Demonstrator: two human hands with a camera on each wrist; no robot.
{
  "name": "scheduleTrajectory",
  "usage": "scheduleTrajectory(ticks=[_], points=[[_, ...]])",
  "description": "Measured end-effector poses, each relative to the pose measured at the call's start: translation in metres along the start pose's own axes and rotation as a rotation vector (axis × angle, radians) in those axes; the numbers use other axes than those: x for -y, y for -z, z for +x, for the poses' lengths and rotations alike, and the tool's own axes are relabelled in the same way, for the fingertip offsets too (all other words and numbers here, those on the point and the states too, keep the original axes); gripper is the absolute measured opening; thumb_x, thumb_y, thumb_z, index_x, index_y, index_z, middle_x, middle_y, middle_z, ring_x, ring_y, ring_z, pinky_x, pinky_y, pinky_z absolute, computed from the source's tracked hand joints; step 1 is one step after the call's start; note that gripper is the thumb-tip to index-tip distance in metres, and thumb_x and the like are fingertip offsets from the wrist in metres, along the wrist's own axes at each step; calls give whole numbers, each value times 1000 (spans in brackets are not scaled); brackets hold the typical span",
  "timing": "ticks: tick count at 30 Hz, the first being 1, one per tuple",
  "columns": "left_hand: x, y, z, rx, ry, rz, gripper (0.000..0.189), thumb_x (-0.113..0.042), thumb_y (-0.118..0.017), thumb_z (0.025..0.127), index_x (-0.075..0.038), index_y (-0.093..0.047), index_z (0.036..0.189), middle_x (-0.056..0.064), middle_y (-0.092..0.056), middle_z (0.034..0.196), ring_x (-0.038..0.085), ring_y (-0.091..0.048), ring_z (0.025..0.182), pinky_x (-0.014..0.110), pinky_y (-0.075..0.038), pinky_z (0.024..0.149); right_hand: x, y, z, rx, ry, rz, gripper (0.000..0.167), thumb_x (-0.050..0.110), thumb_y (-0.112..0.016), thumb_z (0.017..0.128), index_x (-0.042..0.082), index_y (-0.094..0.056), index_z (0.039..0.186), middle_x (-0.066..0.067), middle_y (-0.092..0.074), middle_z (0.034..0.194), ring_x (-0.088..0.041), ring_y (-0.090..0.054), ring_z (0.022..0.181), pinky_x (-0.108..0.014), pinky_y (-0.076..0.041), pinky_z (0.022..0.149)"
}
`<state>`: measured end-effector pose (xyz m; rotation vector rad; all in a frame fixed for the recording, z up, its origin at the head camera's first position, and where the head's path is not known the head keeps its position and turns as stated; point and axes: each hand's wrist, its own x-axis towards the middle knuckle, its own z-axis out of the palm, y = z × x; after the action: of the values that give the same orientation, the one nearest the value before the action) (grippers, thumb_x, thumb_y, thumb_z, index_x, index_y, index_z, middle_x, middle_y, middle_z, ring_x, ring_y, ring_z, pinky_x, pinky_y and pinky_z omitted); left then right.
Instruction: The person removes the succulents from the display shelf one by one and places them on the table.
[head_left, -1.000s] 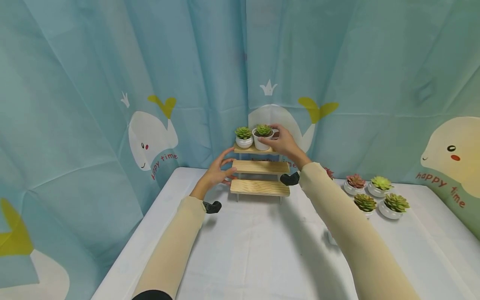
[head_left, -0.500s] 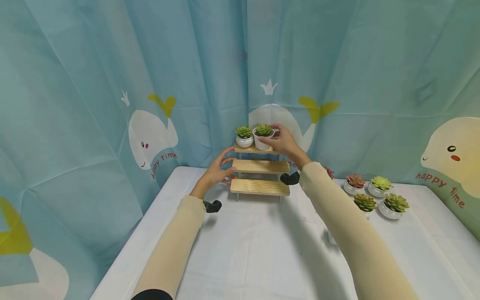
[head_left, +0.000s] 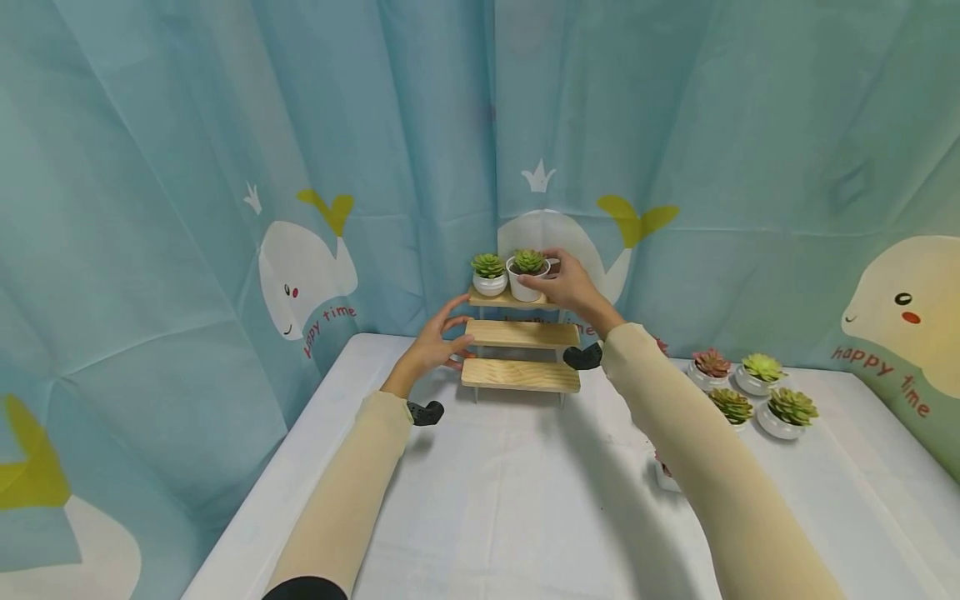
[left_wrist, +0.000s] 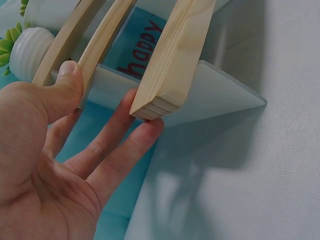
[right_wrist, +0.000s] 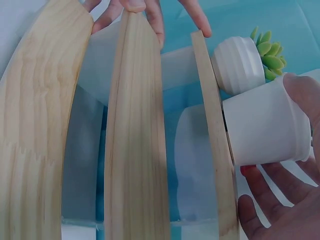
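A three-tier wooden display stand (head_left: 522,335) with pale side panels stands against the curtain. My right hand (head_left: 567,287) holds a tall white pot (right_wrist: 265,125) with a green succulent at its rim and side, its base on the top board. Left of it on that board sits a smaller ribbed white pot (head_left: 490,285) with another green succulent. At the stand's left end, my left hand (left_wrist: 65,165) grips the middle board (head_left: 522,334), thumb in front and a finger behind. Its other fingers touch the ends of the top and bottom boards.
Several small potted succulents stand on the white table (head_left: 480,500) at right: a red one (head_left: 711,364), a yellow-green one (head_left: 762,367) and a green one (head_left: 792,407) among them. My right sleeve (head_left: 697,450) partly hides others. A blue whale-print curtain (head_left: 420,125) hangs close behind.
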<state>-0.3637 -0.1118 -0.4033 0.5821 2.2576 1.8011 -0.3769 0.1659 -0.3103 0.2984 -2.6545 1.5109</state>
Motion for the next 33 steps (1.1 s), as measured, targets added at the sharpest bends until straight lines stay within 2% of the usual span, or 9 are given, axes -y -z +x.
scheduleTrajectory(ticks=[7, 13, 18, 25, 33], points=[[3, 1, 1, -9, 9, 14, 78, -14, -67, 102, -39, -25, 163, 15, -39, 160, 42, -73, 93, 56, -61, 74, -2, 3, 2, 8, 30, -23, 75, 37, -78, 93, 5, -42, 150, -19, -56, 131, -32, -56, 116, -44, -52, 89], [4, 0, 1, -9, 20, 10, 78, -15, -67, 102, -39, -25, 163, 14, -39, 160, 36, -74, 89, 52, -61, 72, 3, 11, -3, 25, 45, -27, 77, 36, -79, 92, 4, -41, 151, -19, -56, 134, -32, -56, 121, -46, -52, 94], [1, 0, 3, -4, 18, 4, 78, -16, -67, 101, -39, -25, 163, 14, -38, 161, 41, -72, 93, 52, -61, 72, 9, 18, -4, 10, 88, 3, 75, 29, -80, 92, 2, -41, 151, -21, -57, 135, -32, -57, 123, -45, -52, 97], [1, 1, 6, -9, 12, 17, 77, -16, -68, 101, -40, -26, 162, 12, -40, 160, 47, -70, 100, 51, -61, 72, 17, 26, -9, 10, 113, 12, 74, 27, -81, 91, 3, -43, 150, -20, -59, 131, -31, -59, 120, -43, -52, 94], [3, 2, 6, -18, 17, 1, 77, -13, -67, 101, -41, -29, 161, 12, -41, 159, 34, -75, 86, 55, -61, 72, 16, 28, -12, 20, 120, 0, 74, 28, -81, 91, 5, -43, 150, -17, -59, 127, -29, -59, 115, -41, -54, 88]])
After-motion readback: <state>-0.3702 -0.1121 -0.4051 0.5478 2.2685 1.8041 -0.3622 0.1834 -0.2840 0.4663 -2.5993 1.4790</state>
